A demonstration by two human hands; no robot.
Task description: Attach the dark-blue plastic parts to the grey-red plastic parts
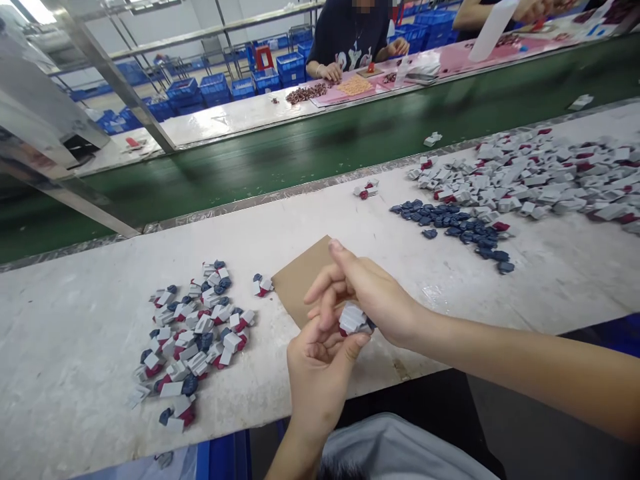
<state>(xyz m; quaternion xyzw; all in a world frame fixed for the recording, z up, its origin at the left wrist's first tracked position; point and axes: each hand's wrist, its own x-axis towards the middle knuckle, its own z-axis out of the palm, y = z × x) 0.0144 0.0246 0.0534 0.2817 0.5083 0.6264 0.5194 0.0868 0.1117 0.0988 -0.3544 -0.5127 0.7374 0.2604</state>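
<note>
A small grey piece with dark red and dark blue parts (353, 319) is between my two hands, over the table's near edge. My left hand (323, 360) holds it from below, its thumb against the lower side. My right hand (373, 293) is curved around the piece's upper right, palm against it, the fingers partly bent. Beneath and behind the hands lies a brown square sheet (300, 277). One similar assembled piece (263, 286) rests at the sheet's left corner.
Assembled pieces (200, 333) are heaped on the left. Dark blue parts (450, 223) and a large pile of grey-and-red parts (540, 173) lie at the right. Beyond runs a green conveyor (250, 167), with a person (353, 40) working across it and a metal post (115, 73) at left.
</note>
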